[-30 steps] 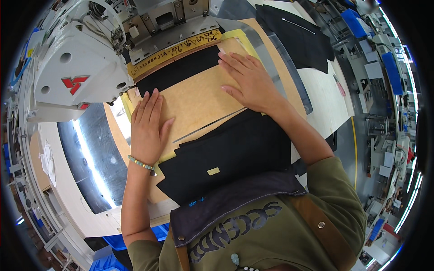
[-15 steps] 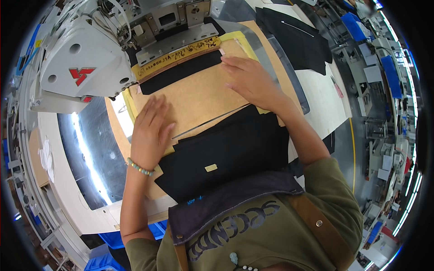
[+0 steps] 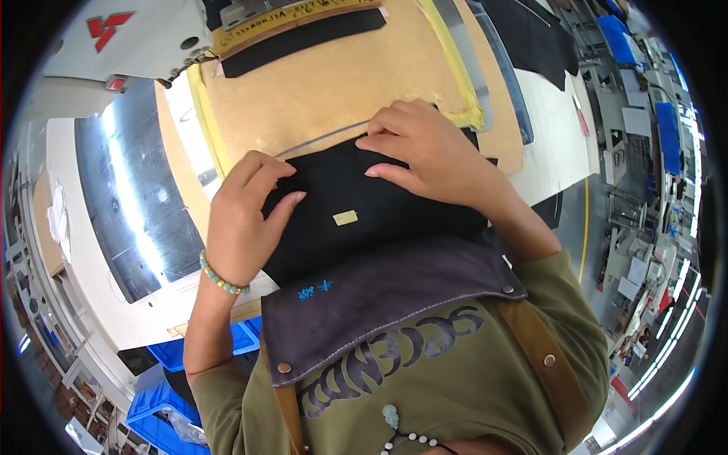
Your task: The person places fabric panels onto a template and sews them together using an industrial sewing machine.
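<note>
A stack of black fabric pieces (image 3: 409,216) lies in front of me, overlapping the near edge of a tan template board (image 3: 318,91). A small pale yellow tag (image 3: 345,218) sits on the top piece. My left hand (image 3: 246,212) rests at the stack's left end, thumb and fingers apart. Over the far edge of the fabric, my right hand (image 3: 428,155) has bent fingers touching the cloth, with its thumb apart from them. A narrow slot (image 3: 326,136) crosses the board just beyond the stack. Farther up, a black fabric strip (image 3: 303,44) lies along the board's far side.
A white sewing machine head (image 3: 83,61) stands at the far left, over a shiny metal plate (image 3: 125,205). Yellow tape (image 3: 462,83) edges the board. More black fabric (image 3: 531,42) lies far right, near scissors (image 3: 581,117). Blue bins (image 3: 163,406) stand below left.
Both hands have come back toward me, from the board beside the strip to the black fabric stack. My view has tilted nearer, so the board and machine appear higher.
</note>
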A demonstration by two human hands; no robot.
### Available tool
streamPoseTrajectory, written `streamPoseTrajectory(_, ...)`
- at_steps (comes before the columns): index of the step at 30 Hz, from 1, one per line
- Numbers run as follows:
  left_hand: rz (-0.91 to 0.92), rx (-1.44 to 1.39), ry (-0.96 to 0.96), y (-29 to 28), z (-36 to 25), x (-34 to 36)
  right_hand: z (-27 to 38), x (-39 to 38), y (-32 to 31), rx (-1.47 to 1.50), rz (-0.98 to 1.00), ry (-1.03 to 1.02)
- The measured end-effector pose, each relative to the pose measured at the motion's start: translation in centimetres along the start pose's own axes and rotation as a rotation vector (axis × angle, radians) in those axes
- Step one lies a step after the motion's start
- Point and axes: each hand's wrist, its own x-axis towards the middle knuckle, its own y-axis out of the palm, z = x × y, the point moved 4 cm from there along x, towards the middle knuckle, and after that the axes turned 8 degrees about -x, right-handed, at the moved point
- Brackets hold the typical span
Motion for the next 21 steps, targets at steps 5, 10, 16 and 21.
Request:
streamPoseTrajectory(5,-0.066,0.148,0.178,0.6,-0.6,-0.9,1.6,-0.2,0.7,-0.001,-0.084,-0.043)
streamPoseTrajectory(10,0.020,0.091,0.155,1.6,-0.6,-1.0,3.7,0.6,3.2,-0.025,-0.074,-0.024)
streamPoseTrajectory(16,0.014,0.071,0.119,1.0,0.2,-0.8,3.7,2.1,4.0,0.039,-0.135,0.004)
streamPoseTrajectory(21,0.114,-0.156,0.136,-1.1,-2.3,-2.0,4.8,1.7,1.8,0.098,-0.048,-0.149)
